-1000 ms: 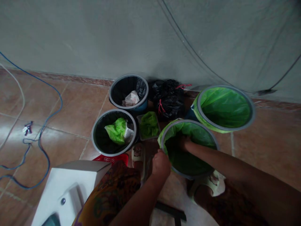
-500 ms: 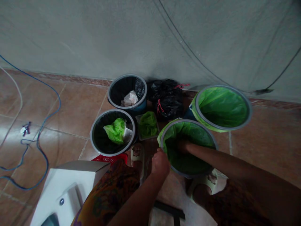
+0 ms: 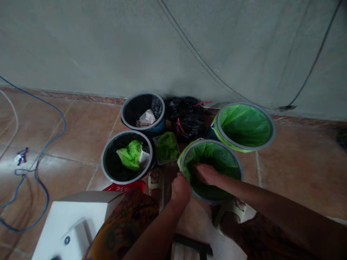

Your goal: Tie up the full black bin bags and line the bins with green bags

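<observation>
My left hand point(image 3: 180, 188) is closed on the near left rim of a round bin point(image 3: 236, 161) lined with a green bag point(image 3: 211, 153). My right hand point(image 3: 206, 173) reaches into that bin from the right, fingers stretched along the inside of the liner near the left wall. It holds nothing that I can see. A second green-lined bin point(image 3: 244, 124) stands behind and to the right.
Two black-lined bins stand on the left: the near one point(image 3: 126, 156) holds a crumpled green bag, the far one point(image 3: 142, 111) holds pale paper. Tied black bags point(image 3: 187, 117) lie by the wall. A tray with green bags point(image 3: 166, 147), a red basket point(image 3: 125, 186), a white object point(image 3: 74, 224) and a blue cable point(image 3: 40, 151) are nearby.
My right hand has risen from deep inside the green-lined bin to near its left rim. The view has shifted a little down and left. My left hand stays on the rim.
</observation>
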{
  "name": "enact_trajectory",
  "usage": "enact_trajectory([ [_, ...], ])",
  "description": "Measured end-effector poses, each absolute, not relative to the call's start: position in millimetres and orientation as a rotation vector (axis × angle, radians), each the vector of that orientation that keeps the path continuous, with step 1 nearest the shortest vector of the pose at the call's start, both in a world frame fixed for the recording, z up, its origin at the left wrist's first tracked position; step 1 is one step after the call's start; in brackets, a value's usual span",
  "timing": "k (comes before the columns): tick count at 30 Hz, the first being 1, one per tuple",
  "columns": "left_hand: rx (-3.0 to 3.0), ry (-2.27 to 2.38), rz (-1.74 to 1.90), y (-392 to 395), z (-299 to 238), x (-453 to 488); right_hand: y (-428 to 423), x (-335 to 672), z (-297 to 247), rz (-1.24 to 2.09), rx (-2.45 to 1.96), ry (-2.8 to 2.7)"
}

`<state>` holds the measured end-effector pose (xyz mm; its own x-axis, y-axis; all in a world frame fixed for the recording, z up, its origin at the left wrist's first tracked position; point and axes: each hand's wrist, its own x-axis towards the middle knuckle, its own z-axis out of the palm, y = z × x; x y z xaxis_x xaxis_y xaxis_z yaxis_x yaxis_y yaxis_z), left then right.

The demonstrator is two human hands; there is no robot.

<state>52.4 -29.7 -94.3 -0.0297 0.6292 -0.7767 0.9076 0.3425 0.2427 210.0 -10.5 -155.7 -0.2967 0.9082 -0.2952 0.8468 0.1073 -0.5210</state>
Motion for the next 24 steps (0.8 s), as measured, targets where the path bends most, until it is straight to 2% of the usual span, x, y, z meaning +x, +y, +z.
enact_trajectory([
  [6, 1.368, 1.740, -0.413, -27, -89, 54, 21, 276, -154, 0.245, -1.899, -2.154],
  [11, 1.398, 1.747, -0.402, -29, -93, 52, -1, 283, -183, 0.369, -1.835, -2.077],
  [19, 1.408, 1.761, -0.414, -28, -97, 53, 20, 276, -143, 0.141, -1.805, -2.149],
  [24, 1.405, 1.747, -0.411, -27, -95, 53, 38, 295, -150, 0.180, -1.913, -2.254],
])
